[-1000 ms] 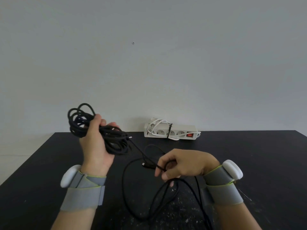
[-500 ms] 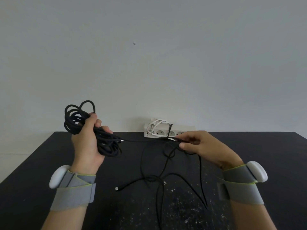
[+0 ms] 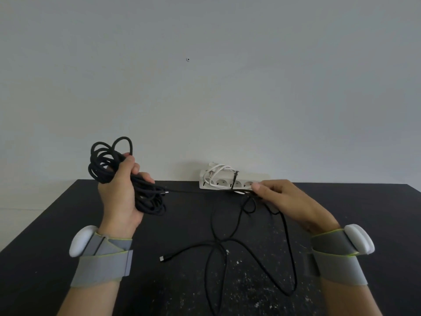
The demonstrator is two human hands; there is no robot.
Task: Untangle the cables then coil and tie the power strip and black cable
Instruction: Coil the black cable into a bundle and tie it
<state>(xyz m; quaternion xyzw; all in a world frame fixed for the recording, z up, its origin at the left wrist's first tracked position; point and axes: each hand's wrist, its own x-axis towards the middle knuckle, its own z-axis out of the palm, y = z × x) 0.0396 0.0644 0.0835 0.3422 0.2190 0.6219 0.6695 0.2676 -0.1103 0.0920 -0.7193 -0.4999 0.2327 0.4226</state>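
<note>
- Head view, counts first: two hands, one white plastic power strip (image 3: 218, 183), one bundle of thick black braided cable (image 3: 148, 201), and one run of thinner black cable (image 3: 286, 238) loose on the black table (image 3: 57, 236).
- We cannot tell whether the bundle and the thinner black cable are one cable or two.
- We note the left hand (image 3: 118, 199) raised over the table's left part. Its fingers and thumb are wrapped round the bundle's middle, with loops standing above the fist and hanging below it.
- One small metal-tipped plug (image 3: 165, 192) pokes out of the bundle to the right. From it a thin strand runs taut to the right hand (image 3: 289, 201).
- We see the right hand's fingertips pinched together on that strand, just in front of the power strip's right end, which the hand hides.
- Below the right hand the thinner black cable drops in slack, crossing loops onto the table. One flat connector (image 3: 162, 258) lies free near the table's middle.
- The power strip sits at the table's far edge against the grey wall (image 3: 205, 87), with three sockets showing. Its white cord (image 3: 218, 169) is coiled on top under one dark tie (image 3: 234, 179).
- We count two grey wrist straps, each with a white pod: left strap (image 3: 102, 261), right strap (image 3: 337, 258).
</note>
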